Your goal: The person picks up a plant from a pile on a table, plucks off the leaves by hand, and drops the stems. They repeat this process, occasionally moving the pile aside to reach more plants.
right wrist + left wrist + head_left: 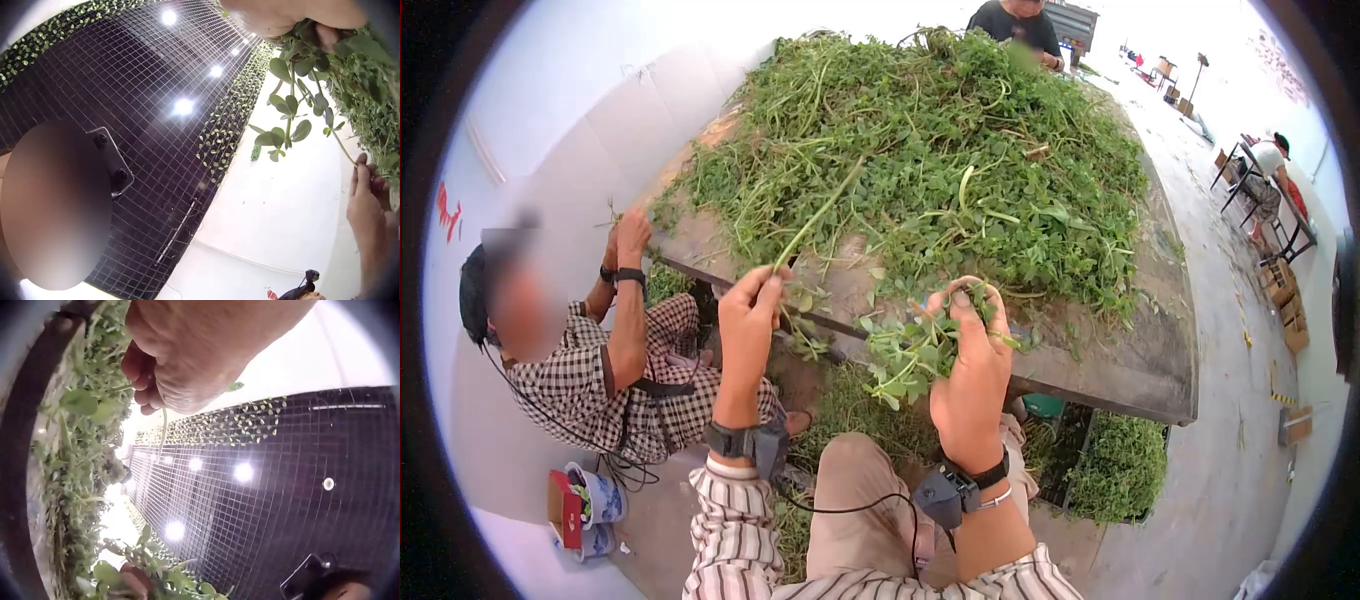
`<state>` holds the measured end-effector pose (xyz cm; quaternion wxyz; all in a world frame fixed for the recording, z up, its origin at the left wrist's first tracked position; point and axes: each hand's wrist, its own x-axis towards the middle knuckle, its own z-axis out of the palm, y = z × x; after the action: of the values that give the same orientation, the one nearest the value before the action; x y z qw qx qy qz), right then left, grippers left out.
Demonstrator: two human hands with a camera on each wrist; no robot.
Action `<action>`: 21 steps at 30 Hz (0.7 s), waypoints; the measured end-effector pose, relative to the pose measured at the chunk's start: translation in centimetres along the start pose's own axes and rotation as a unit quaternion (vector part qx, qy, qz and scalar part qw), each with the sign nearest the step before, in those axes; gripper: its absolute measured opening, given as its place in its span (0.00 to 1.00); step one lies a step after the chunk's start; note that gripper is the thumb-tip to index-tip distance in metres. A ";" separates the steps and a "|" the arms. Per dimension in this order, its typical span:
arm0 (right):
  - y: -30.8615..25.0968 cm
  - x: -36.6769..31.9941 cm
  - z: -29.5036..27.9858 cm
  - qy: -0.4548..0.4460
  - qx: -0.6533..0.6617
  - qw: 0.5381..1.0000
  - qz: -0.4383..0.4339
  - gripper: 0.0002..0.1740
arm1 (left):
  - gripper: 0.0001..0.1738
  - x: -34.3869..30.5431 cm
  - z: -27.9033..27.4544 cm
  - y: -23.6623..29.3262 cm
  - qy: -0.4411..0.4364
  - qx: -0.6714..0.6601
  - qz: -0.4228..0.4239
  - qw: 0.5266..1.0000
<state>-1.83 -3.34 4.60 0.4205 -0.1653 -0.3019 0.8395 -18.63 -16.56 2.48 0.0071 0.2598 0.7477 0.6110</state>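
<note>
My left hand pinches a long pale green stem between thumb and fingertips above the table's front edge; a few leaves dangle below the fingers. To its right, my right hand holds a small bunch of leafy green sprigs, thumb uppermost. Rounded leaves of that bunch hang below the right hand in the right wrist view, where the left hand also shows, gripping a thin stem. Behind both hands lies a big heap of leafy greens on the wooden table.
At left a seated person in checked clothes works at the table's edge. Another person is at the far side. Crates of greens stand under the table at right, and loose greens lie beneath it. Buckets stand at lower left.
</note>
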 end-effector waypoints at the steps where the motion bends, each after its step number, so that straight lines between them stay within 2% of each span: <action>1: 0.0 -0.1 0.2 -0.004 0.002 1.000 0.004 0.09 | 0.11 -1.1 -0.5 -0.8 -0.005 -0.067 -0.038 0.997; 9: 0.6 -0.5 0.1 -0.029 -0.083 0.996 -0.008 0.07 | 0.09 -6.3 -3.0 -4.3 0.055 -0.225 -0.122 0.965; 12: 1.5 0.3 -0.2 -0.009 -0.050 0.998 -0.021 0.07 | 0.09 -6.7 -2.4 -4.4 0.074 -0.274 -0.098 0.954; 13: 0.7 -0.4 0.4 0.000 0.014 1.000 0.027 0.07 | 0.09 -6.7 -2.2 -4.2 0.070 -0.275 -0.098 0.954; 14: 0.8 -0.6 0.4 0.002 0.014 1.000 0.024 0.07 | 0.09 -6.7 -1.9 -3.9 0.068 -0.279 -0.091 0.954; 17: 1.9 -0.2 -0.2 -0.092 -0.069 0.993 0.039 0.06 | 0.09 -6.5 -0.8 -1.9 0.061 -0.282 -0.077 0.954; 18: 2.1 -0.1 -0.3 -0.093 -0.067 0.993 0.038 0.06 | 0.09 -6.4 -0.3 -1.3 0.058 -0.280 -0.071 0.956; 20: 2.3 -0.1 -0.5 -0.172 -0.259 0.950 0.002 0.07 | 0.09 -6.3 0.4 -0.3 0.041 -0.279 -0.060 0.957; 21: 2.1 -0.4 -0.3 -0.194 -0.273 0.942 0.003 0.10 | 0.09 -6.4 0.8 0.3 0.035 -0.264 -0.051 0.963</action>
<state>-2.71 -4.56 3.05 0.2901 -0.1086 -0.5945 0.7421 -12.74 -18.33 0.63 0.0802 0.1892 0.5721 0.7940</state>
